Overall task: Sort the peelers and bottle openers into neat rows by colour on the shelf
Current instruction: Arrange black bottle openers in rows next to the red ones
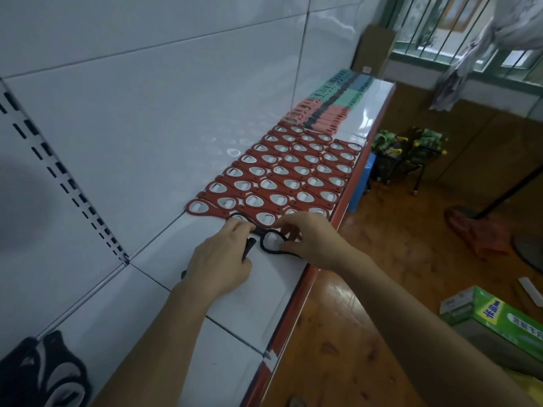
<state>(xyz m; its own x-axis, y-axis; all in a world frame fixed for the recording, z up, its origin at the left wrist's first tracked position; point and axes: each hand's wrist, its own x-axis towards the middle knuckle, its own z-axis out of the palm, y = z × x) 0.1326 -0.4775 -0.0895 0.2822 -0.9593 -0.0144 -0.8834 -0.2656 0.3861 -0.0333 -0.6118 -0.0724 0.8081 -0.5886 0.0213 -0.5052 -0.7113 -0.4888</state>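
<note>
Although most of the sorting appears done, the black pieces are judged to be outstanding; at the far left a loose heap of black openers (44, 374) is seen unsorted on the shelf (235, 304); next, the left hand (220, 259) is laid palm down, its fingers bent over a dark bundle (249, 245), seemingly more black openers, of which only the ends are shown, so a hold is inferred rather than plainly seen; its fingertips (239, 224) are set against the near edge of the red rows; just beside them a single black opener (262, 244) is laid flat on the shelf, near the red ones, and is taken to be the start of a new row; its ring is pinched narrowly between thumb and forefinger of the right hand (311, 239); beyond, the red openers (279, 177) are set in neat close rows; farther along, pink peelers (320, 116), green peelers (338, 92) and blue peelers (363, 80) are ranked by colour.
</note>
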